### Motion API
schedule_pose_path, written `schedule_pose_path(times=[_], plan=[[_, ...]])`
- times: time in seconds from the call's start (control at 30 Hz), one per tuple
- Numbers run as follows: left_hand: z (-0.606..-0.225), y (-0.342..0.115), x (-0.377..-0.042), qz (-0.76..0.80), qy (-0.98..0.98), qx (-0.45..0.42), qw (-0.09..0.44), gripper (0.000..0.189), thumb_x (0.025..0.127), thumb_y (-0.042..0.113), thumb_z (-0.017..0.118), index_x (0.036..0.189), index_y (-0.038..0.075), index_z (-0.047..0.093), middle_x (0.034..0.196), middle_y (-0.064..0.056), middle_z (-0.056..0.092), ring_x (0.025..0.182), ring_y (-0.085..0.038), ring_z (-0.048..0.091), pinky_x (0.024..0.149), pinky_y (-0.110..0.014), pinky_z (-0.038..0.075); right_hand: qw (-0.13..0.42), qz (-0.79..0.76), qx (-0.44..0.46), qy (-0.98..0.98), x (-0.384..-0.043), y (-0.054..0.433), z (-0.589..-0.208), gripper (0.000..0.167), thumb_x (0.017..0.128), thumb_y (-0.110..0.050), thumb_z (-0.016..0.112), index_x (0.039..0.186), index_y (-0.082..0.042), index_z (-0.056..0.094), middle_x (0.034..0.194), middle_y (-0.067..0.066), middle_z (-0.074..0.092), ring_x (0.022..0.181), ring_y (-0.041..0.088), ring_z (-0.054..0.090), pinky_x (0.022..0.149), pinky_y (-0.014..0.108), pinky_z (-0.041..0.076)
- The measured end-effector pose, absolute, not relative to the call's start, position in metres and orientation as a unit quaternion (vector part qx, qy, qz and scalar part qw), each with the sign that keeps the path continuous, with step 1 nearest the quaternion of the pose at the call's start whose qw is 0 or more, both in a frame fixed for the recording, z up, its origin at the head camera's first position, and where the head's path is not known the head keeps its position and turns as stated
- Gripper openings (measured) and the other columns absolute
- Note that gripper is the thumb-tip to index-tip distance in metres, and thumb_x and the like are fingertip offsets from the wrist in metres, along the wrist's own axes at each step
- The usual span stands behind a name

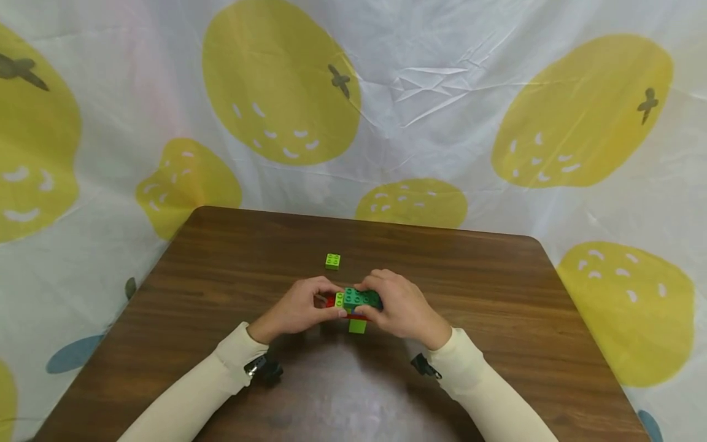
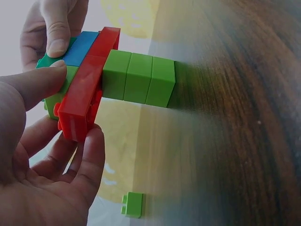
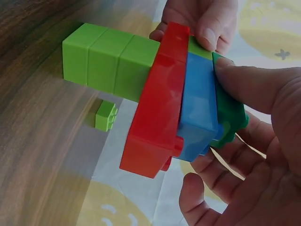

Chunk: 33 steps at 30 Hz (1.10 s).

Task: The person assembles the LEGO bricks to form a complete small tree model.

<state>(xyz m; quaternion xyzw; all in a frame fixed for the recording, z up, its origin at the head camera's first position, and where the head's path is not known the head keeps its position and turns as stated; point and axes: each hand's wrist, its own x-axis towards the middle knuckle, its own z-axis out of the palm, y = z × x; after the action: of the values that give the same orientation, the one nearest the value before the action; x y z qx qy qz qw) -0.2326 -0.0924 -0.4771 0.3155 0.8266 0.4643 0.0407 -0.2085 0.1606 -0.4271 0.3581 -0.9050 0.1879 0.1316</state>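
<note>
Both hands, left hand (image 1: 301, 307) and right hand (image 1: 400, 306), pinch the brick stack (image 1: 355, 302), each grip clamped on its ends.

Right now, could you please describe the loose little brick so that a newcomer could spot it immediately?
On the brown wooden table, look just beyond the two hands, toward the far edge. The small light green brick lies there alone, touching nothing, unlike the multicoloured block stack gripped between both hands.

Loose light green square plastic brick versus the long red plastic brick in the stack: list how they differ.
The loose light green square plastic brick lies alone on the table; the long red plastic brick is locked into the held stack. The green one is short and square, the red one long and flat. No hand touches the green; the left hand grips the red. Both are studded.
</note>
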Motion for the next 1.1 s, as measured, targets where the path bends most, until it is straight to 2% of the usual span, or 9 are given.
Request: schedule_pose_path(times=[0.17, 0.5, 0.77, 1.0, 1.1], plan=[[-0.476, -0.093, -0.234, 0.457, 0.831, 0.314, 0.039, 0.039, 0.092, 0.028, 0.085, 0.125, 0.010, 0.075, 0.113, -0.004, 0.072, 0.099, -0.013, 0.070, 0.085, -0.027, 0.062, 0.133, 0.186, 0.357, -0.906, -0.209, 0.159, -0.426, 0.035, 0.088, -0.035, 0.088, 0.113, -0.014, 0.076, 0.099, -0.004, 0.070, 0.084, 0.010, 0.061, 0.071, 0.030, 0.053], [-0.479, -0.098, -0.234, 0.456, 0.833, 0.313, 0.036, 0.038, 0.093, 0.029, 0.084, 0.124, 0.009, 0.075, 0.114, -0.005, 0.072, 0.101, -0.016, 0.071, 0.086, -0.028, 0.062, 0.101, 0.185, 0.345, -0.915, -0.211, 0.154, -0.424, 0.033, 0.089, -0.034, 0.088, 0.113, -0.016, 0.076, 0.101, -0.006, 0.071, 0.086, 0.011, 0.063, 0.074, 0.032, 0.055], [-0.478, -0.094, -0.230, 0.458, 0.829, 0.320, 0.038, 0.039, 0.093, 0.029, 0.084, 0.124, 0.008, 0.075, 0.114, -0.007, 0.072, 0.100, -0.016, 0.071, 0.085, -0.028, 0.062, 0.110, 0.214, 0.335, -0.911, -0.206, 0.161, -0.439, 0.037, 0.092, -0.036, 0.085, 0.121, -0.017, 0.074, 0.109, -0.005, 0.071, 0.092, 0.010, 0.062, 0.081, 0.034, 0.056], [-0.480, -0.092, -0.229, 0.457, 0.830, 0.316, 0.049, 0.042, 0.092, 0.030, 0.085, 0.125, 0.006, 0.074, 0.115, -0.009, 0.071, 0.098, -0.015, 0.070, 0.085, -0.029, 0.063, 0.101, 0.292, 0.363, -0.879, -0.209, 0.173, -0.453, 0.038, 0.097, -0.036, 0.079, 0.130, -0.021, 0.070, 0.117, -0.007, 0.071, 0.090, 0.003, 0.062, 0.078, 0.028, 0.056], [-0.479, -0.092, -0.230, 0.455, 0.833, 0.310, 0.054, 0.043, 0.092, 0.030, 0.085, 0.126, 0.007, 0.074, 0.115, -0.007, 0.071, 0.098, -0.014, 0.070, 0.085, -0.029, 0.063, 0.086, 0.331, 0.360, -0.868, -0.210, 0.178, -0.457, 0.040, 0.098, -0.036, 0.077, 0.134, -0.020, 0.068, 0.121, -0.006, 0.072, 0.087, 0.005, 0.064, 0.074, 0.026, 0.057]])
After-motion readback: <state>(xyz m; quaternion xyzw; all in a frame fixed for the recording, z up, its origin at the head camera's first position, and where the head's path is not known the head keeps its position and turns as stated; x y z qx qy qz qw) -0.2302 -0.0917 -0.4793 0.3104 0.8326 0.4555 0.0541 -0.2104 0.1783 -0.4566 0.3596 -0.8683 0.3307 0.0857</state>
